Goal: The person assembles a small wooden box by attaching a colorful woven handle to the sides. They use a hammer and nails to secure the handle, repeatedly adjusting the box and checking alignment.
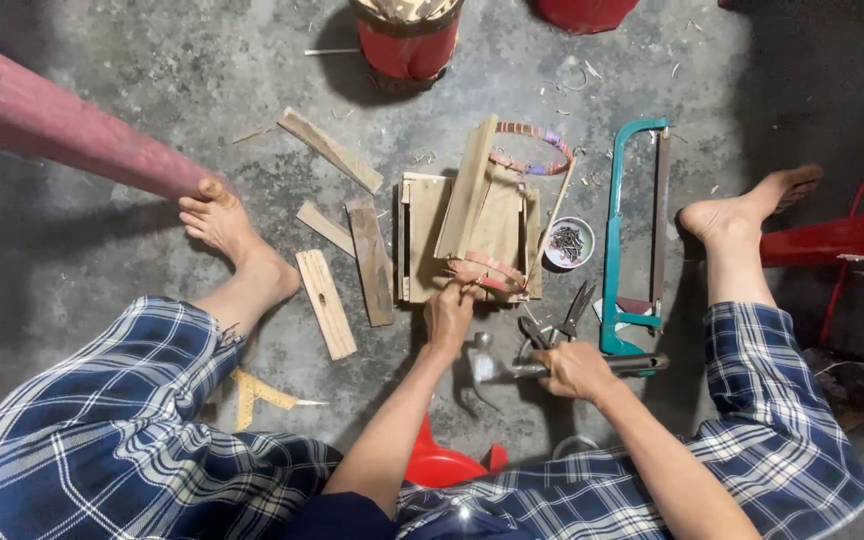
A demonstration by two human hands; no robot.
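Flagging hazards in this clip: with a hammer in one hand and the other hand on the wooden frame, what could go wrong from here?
1. The left hand pinches at the wooden frame where the hammer, held by the right hand, may land: its fingers could be struck.
2. Bare feet lie near the wood offcuts and the dish of nails: a puncture seems possible.

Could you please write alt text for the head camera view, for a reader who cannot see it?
Seated on a grey concrete floor, a person steadies a small pale wooden box frame with the left hand while the right hand grips a metal claw hammer. Loose wooden offcuts, a teal-framed hacksaw and a small white bowl of nails lie around.
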